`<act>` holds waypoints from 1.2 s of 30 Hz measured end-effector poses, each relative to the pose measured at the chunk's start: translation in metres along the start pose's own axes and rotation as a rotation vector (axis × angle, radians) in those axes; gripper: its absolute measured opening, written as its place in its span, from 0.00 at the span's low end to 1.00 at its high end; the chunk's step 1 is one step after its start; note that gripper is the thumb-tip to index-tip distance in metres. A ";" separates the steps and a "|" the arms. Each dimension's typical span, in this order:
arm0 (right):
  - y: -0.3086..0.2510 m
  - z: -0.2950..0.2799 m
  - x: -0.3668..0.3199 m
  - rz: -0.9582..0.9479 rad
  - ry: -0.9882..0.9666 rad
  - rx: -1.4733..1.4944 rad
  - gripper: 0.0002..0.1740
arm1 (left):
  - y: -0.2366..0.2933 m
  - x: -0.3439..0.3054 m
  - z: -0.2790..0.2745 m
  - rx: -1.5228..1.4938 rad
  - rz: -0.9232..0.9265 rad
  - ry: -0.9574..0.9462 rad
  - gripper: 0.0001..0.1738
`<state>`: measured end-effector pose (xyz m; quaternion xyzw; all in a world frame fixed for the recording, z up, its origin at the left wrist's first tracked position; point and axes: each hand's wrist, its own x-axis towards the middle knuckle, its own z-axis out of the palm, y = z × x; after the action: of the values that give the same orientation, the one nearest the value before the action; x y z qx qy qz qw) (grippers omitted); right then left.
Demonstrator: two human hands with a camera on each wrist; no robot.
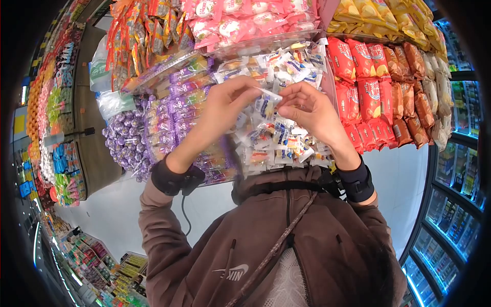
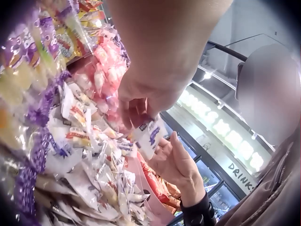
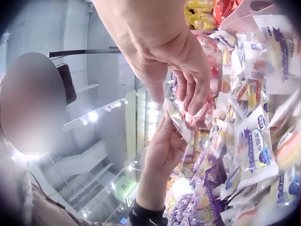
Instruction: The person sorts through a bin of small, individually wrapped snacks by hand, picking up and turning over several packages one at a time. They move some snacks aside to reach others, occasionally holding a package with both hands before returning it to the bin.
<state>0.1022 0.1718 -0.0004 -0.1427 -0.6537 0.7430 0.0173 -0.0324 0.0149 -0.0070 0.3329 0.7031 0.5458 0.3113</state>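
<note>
My left hand point(image 1: 232, 104) pinches one end of a small white snack packet point(image 1: 269, 95) with its thumb and fingers, above a heap of similar packets point(image 1: 266, 138). In the left wrist view, blue-purple print shows on the held packet point(image 2: 149, 137). Just across from it is my right hand point(image 1: 311, 111), its loosely bent fingers and thumb spread apart at the packet's free end. From the right wrist, the packet point(image 3: 178, 122) appears edge-on between both hands, with the right thumb point(image 3: 157, 89) right at its upper tip.
Purple-wrapped sweets point(image 1: 186, 110) fill the compartment left of the heap. Pink bags point(image 1: 240, 20) lie behind it, and red packets point(image 1: 358, 97) stand to the right past a pink divider point(image 1: 330, 71). Yellow bags point(image 1: 376, 23) sit at the back right. Lit drink coolers point(image 1: 450, 184) line the far right.
</note>
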 end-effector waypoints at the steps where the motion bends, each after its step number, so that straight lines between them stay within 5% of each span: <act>1: -0.005 0.000 0.000 -0.002 0.010 -0.029 0.08 | 0.005 0.001 -0.003 0.122 0.003 -0.055 0.07; 7: -0.003 0.001 -0.001 -0.037 0.013 -0.189 0.08 | 0.027 0.006 0.002 0.385 0.194 -0.193 0.07; 17: 0.016 -0.018 0.003 0.000 0.205 0.231 0.03 | -0.001 -0.006 0.001 -0.340 -0.206 -0.045 0.08; 20: 0.021 -0.017 0.003 0.063 0.179 0.289 0.03 | -0.007 -0.008 -0.001 -0.405 -0.194 -0.029 0.07; 35: 0.028 -0.016 -0.001 0.173 0.118 0.212 0.03 | -0.029 -0.010 -0.001 -0.340 -0.180 -0.039 0.06; 36: 0.027 -0.016 -0.001 0.174 0.124 0.221 0.03 | -0.023 -0.011 0.001 -0.139 -0.091 0.044 0.10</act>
<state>0.1115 0.1833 -0.0285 -0.2414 -0.5508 0.7989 0.0088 -0.0279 0.0025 -0.0293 0.2661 0.6847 0.5856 0.3428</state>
